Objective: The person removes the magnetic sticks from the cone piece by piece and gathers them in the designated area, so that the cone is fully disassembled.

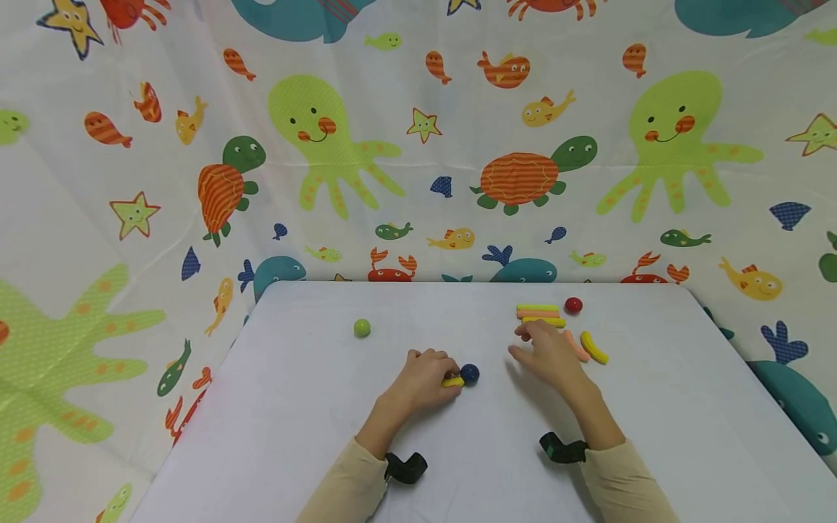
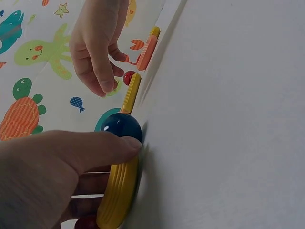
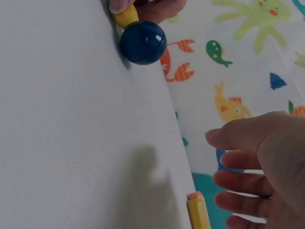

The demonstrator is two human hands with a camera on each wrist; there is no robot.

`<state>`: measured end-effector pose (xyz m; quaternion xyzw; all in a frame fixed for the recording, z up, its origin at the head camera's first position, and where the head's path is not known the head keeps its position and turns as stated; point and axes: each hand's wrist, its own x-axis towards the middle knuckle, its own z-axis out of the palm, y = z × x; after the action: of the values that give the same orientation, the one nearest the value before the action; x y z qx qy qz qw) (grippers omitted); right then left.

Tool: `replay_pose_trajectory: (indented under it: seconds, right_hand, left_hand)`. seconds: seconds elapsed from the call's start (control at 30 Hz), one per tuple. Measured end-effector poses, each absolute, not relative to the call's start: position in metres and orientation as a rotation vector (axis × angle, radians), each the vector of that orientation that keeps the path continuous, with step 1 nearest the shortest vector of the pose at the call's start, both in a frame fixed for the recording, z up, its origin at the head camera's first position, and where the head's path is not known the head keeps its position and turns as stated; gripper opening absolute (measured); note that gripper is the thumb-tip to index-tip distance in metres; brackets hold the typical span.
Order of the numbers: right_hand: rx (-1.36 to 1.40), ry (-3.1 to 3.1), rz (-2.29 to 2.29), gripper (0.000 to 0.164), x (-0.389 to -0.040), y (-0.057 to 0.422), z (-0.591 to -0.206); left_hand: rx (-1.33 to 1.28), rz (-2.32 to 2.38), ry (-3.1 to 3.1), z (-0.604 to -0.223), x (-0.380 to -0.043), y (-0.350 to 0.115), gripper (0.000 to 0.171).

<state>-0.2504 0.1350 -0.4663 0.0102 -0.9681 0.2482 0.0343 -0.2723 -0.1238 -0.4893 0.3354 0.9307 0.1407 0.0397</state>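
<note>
My left hand (image 1: 425, 378) pinches a yellow curved stick (image 2: 119, 191) between thumb and fingers, low over the white table. A dark blue ball (image 1: 469, 374) sits against one end of that stick, beside the thumb tip. At its other end, part of a dark red ball (image 2: 86, 223) shows in the left wrist view, mostly hidden by the hand. My right hand (image 1: 546, 352) hovers with relaxed, spread fingers and nothing in them, just in front of a straight yellow stick (image 1: 552, 322).
Behind the right hand lie a yellow-green stick (image 1: 538, 308) and an orange stick (image 1: 532, 314), with a red ball (image 1: 573, 306) beside them. To its right are an orange-pink curved stick (image 1: 575, 345) and another yellow curved stick (image 1: 593, 348). A green ball (image 1: 362, 327) rests at the left.
</note>
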Motion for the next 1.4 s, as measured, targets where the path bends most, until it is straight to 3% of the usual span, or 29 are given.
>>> replay_pose_trajectory:
  seconds: [1.0, 1.4]
  right_hand:
    - [0.119, -3.024, 0.753, 0.036, -0.25, 0.121, -0.471]
    - [0.277, -3.031, 0.783, 0.041, -0.249, 0.104, -0.475]
  left_hand:
    - [1.076, 0.424, 2.867, -0.487, -0.269, -0.123, 0.027]
    - [1.1, 0.447, 2.854, -0.49, -0.271, -0.124, 0.025]
